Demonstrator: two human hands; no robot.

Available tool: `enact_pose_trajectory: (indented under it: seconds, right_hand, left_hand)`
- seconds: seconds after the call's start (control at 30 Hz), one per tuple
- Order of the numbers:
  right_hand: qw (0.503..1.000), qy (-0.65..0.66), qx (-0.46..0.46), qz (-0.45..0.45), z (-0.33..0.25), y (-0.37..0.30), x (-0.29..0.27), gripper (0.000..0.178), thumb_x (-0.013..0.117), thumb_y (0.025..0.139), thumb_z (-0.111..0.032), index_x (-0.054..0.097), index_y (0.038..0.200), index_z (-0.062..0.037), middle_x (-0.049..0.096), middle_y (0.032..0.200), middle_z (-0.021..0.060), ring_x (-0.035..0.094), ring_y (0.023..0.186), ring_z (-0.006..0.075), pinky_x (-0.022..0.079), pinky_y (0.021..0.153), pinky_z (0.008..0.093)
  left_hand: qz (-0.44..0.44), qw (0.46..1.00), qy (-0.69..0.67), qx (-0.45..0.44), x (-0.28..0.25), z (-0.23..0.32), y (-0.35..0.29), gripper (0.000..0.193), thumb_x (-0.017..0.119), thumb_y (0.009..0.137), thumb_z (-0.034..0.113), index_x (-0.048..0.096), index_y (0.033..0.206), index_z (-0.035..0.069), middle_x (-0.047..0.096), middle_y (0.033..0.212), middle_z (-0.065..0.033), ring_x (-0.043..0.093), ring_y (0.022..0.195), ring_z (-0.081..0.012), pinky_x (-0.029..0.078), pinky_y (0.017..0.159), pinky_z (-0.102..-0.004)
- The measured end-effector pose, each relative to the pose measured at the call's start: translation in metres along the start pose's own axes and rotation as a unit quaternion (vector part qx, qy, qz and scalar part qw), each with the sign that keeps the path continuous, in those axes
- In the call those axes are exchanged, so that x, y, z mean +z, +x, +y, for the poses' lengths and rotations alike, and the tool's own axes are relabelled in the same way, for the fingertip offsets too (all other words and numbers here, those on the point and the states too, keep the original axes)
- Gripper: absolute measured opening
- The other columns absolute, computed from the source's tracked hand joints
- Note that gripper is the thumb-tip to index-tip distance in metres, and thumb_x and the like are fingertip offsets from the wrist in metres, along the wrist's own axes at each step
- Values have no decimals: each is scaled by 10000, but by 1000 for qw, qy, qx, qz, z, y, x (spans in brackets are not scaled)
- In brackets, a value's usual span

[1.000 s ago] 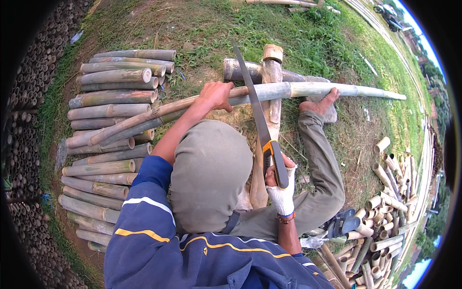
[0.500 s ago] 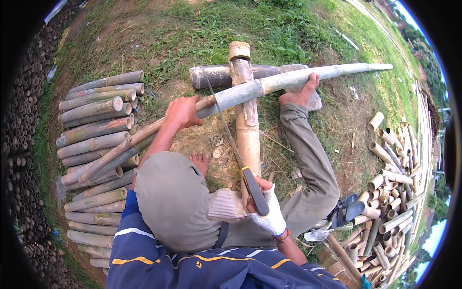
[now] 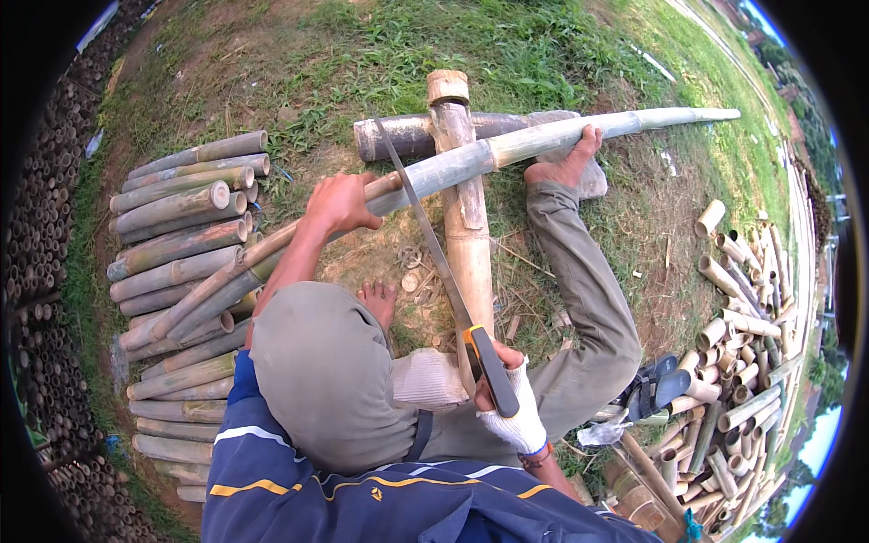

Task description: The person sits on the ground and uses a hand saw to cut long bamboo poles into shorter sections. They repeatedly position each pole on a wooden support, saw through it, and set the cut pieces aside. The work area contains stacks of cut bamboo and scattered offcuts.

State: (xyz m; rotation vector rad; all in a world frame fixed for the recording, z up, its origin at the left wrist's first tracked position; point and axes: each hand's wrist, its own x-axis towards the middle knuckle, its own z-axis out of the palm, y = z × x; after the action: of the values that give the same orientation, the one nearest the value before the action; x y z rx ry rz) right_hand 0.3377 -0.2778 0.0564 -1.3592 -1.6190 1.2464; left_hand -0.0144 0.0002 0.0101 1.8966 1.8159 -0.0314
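Both hands grip: bamboo pole left, saw right.

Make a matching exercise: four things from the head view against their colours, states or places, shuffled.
Things
1. Handsaw
2. Left hand
3. Right hand
4. Sandals

Descriptions
A. In a white glove
B. Beside a heap of cut bamboo, picture right
C. Black-and-yellow handle
D. Bare, no glove

Pairs: 1-C, 2-D, 3-A, 4-B
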Motion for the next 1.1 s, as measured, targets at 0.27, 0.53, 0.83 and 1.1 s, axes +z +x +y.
enact_pose_trajectory:
  seconds: [0.27,0.53,0.83,1.1]
  right_hand:
    - [999,29,-29,-6,-24,201,49,760,687,923,34,501,1651,-76,653,1436,106,633,1245,160,500,1107,291]
    - [999,-3,-6,-41,4,61,13,780,679,929,47,441,1666,-48,626,1500,136,618,1276,138,502,1100,301]
    - [998,47,-38,-2,12,144,39,779,701,891,10,507,1643,-42,668,1469,143,675,1297,244,510,1140,356]
    - [992,27,-124,20,31,168,54,707,670,923,24,513,1611,-19,632,1446,120,626,1298,215,462,1194,350]
  left_hand:
    - [-3,1000,7,-7,-9,13,1,934,958,658,398,722,1523,135,840,1251,-200,794,1195,-398,599,1117,-502]
    - [4,1000,-13,8,-2,-17,1,958,966,614,426,746,1476,71,834,1213,-246,804,1152,-406,611,1092,-484]
    - [5,1000,-4,9,6,1,5,973,981,632,482,744,1472,53,831,1220,-256,793,1182,-424,597,1092,-514]
    - [140,986,-88,35,-1,-46,8,1033,954,729,723,718,1478,52,816,1271,-215,773,1201,-408,599,1048,-517]
